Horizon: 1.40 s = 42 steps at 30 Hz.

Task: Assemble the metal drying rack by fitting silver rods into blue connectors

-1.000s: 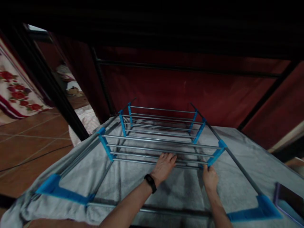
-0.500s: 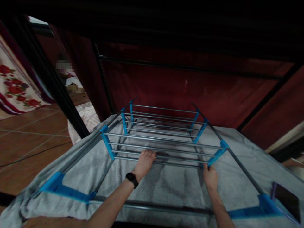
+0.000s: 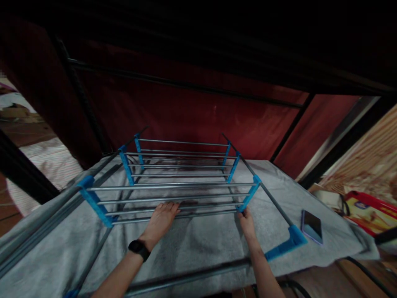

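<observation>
A rack of grey metal tubes [image 3: 173, 186] with blue plastic brackets [image 3: 96, 203] lies on a grey cloth-covered surface [image 3: 214, 244]. My left hand [image 3: 163, 217], with a black band on its wrist, has its fingers over the lower tubes of the nearest row. What its fingertips do behind the tubes is hidden. Near the right end of that same row, my right hand [image 3: 246, 221] grips the lower end of a blue bracket [image 3: 250, 194]. A thick tube [image 3: 192, 276] runs across the front, below both forearms.
A phone [image 3: 312, 226] lies on the cloth at the right. Beyond it are a red and yellow box [image 3: 372, 213] and a white object with a cable. Dark posts [image 3: 291, 128] and a red panel [image 3: 192, 111] stand behind the rack. Loose tubes lie along the left edge.
The view has turned to the right, bringing the phone and the red and yellow box further into sight. Both hands keep about the same places on the rack.
</observation>
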{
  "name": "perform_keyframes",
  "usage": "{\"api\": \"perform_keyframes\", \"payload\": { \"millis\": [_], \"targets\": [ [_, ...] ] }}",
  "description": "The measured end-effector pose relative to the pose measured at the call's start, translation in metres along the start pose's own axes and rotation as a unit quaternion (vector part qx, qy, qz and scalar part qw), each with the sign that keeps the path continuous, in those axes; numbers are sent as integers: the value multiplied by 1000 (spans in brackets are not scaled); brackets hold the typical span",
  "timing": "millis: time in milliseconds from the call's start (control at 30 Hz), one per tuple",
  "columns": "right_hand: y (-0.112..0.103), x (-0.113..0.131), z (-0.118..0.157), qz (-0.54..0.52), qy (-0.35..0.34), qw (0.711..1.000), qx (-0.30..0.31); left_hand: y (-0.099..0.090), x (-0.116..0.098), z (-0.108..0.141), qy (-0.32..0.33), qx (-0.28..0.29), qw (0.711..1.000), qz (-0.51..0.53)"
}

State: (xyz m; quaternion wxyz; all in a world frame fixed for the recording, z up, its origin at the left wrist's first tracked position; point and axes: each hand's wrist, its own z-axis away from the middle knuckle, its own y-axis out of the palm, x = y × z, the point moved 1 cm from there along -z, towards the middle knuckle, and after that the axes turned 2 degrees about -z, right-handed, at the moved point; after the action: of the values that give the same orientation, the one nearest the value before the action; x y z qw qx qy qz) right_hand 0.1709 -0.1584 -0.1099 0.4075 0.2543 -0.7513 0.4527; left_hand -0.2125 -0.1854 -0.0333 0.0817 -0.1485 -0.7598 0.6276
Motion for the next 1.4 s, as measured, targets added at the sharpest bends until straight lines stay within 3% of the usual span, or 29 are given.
{"api": "perform_keyframes", "payload": {
  "millis": [233, 533, 967, 1233, 1300, 1400],
  "targets": [
    [-1, 14, -2, -5, 52, 999, -10, 5, 5, -2, 11, 7, 1000, -12],
    [5, 3, -1, 49, 73, 996, -20, 4, 5, -4, 22, 17, 1000, -2],
    [8, -14, -8, 29, 42, 998, -22, -3, -2, 1, 10, 10, 1000, 12],
    [5, -14, -9, 38, 45, 998, -8, 4, -6, 47, -12, -120, 991, 60],
    [3, -12, -8, 48, 54, 997, -3, 7, -14, 66, -29, -116, 989, 86],
    [1, -12, -7, 67, 63, 996, 9, 6, -35, 95, -28, -60, 988, 142]
  ]
}}
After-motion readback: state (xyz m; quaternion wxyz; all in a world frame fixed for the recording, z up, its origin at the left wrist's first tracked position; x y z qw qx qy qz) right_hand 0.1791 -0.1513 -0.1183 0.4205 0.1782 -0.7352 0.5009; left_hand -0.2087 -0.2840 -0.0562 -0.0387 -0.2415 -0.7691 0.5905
